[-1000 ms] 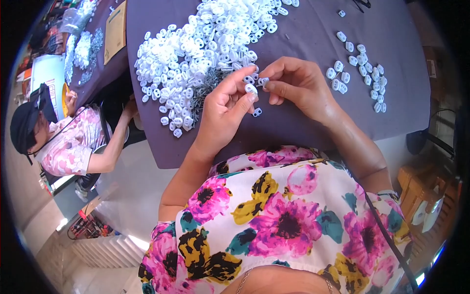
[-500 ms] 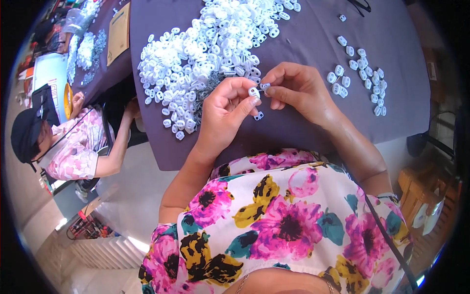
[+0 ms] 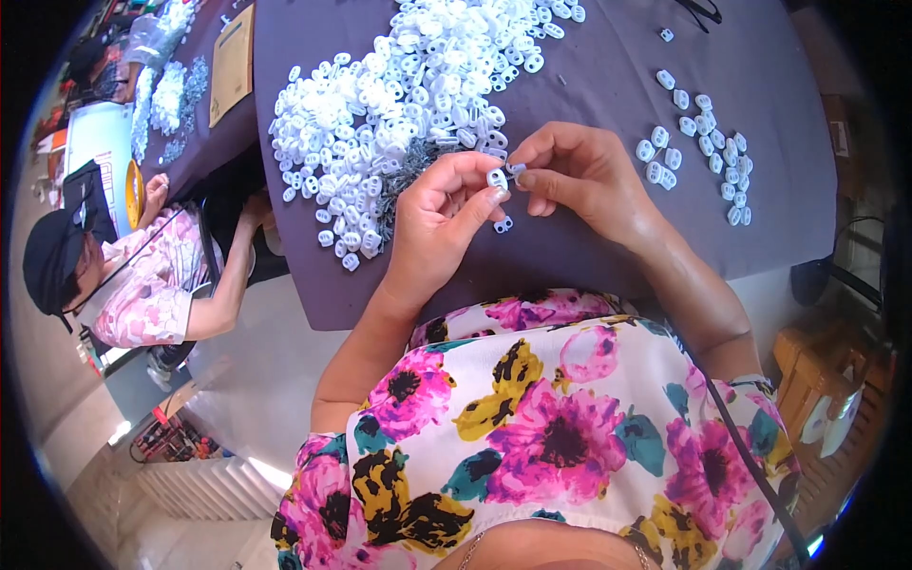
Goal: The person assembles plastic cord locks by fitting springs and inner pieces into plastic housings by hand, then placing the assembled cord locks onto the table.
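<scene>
Between thumb and forefinger, my left hand (image 3: 445,207) pinches a small white oval plastic piece with two holes (image 3: 497,179). Close beside it, my right hand (image 3: 578,176) pinches another small white piece (image 3: 516,170), mostly covered by the fingertips. The two pieces almost meet; whether they touch I cannot tell. Just beyond my hands spreads a large pile of similar white two-holed pieces (image 3: 332,123). A heap of small grey pins (image 3: 404,171) lies at its near edge, partly behind my left hand. One loose white piece (image 3: 503,225) rests on the cloth below my fingers.
Several white pieces (image 3: 708,142) are scattered on the dark tablecloth (image 3: 589,76) at the right. A brown board (image 3: 231,66) lies at the left table edge. Another person in a black cap (image 3: 57,256) sits at the left, near a yellow round dish (image 3: 134,195).
Both hands keep their pinch and have hardly moved. The whole view has shifted very slightly; nothing has been picked up or let go.
</scene>
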A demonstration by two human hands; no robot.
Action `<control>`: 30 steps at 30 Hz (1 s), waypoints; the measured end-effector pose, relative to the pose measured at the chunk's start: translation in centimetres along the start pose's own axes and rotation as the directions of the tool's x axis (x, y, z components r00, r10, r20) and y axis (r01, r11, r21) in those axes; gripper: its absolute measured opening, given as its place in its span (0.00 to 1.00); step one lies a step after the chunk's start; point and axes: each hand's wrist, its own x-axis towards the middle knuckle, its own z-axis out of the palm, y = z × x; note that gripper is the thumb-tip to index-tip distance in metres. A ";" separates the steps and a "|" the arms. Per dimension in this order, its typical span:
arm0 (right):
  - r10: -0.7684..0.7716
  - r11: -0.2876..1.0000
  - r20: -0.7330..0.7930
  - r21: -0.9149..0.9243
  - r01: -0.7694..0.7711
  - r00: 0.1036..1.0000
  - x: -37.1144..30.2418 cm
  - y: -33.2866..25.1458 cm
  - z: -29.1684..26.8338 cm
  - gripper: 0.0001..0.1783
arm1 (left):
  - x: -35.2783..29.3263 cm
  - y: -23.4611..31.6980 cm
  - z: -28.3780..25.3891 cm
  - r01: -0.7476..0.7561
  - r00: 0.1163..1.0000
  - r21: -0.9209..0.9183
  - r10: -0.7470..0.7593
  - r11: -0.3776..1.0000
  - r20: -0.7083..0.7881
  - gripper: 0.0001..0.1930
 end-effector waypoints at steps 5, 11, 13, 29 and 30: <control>-0.005 1.000 0.013 -0.004 0.005 1.000 0.0 0.3 -0.2 0.07 | 0.0 -0.2 0.3 0.000 1.000 -0.014 0.000 1.000 0.005 0.12; 0.015 0.998 0.015 0.062 -0.015 1.000 0.3 1.1 -0.4 0.08 | 0.0 -1.0 0.2 0.008 1.000 0.007 -0.008 1.000 -0.019 0.14; -0.006 0.998 0.018 0.062 0.005 1.000 0.3 0.8 -0.1 0.08 | -0.3 -0.5 0.1 -0.011 1.000 0.001 0.011 1.000 -0.023 0.15; 0.003 0.996 0.046 0.090 -0.007 0.999 0.5 1.5 -0.7 0.05 | -0.2 -1.2 0.7 -0.016 0.999 0.042 0.018 0.999 -0.044 0.14; -0.001 0.995 0.053 0.098 -0.004 0.999 0.5 1.5 -0.8 0.05 | -0.1 -1.2 0.7 -0.006 0.999 0.046 0.007 0.999 -0.039 0.14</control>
